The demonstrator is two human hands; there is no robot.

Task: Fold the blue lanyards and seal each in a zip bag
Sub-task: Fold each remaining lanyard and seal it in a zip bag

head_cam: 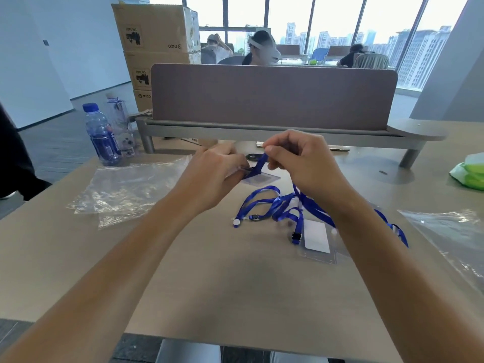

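Both hands are raised over the middle of the table. My right hand (pixel 301 158) pinches the top of a blue lanyard strap (pixel 258 166). My left hand (pixel 217 174) grips the strap's lower end by the clip, where a clear badge holder (pixel 262 179) hangs. More blue lanyards (pixel 277 205) lie tangled on the table below my right wrist, one with a clear badge holder and white card (pixel 317 238). Clear zip bags (pixel 125 189) lie in a pile at the left. Another clear zip bag (pixel 450 231) lies at the right.
Two water bottles (pixel 102 134) stand at the table's left rear. A brown desk divider (pixel 272 95) on a grey shelf closes the back. Green packets (pixel 471 171) sit at the right edge. Cardboard boxes (pixel 154 48) are stacked behind; people sit beyond the divider.
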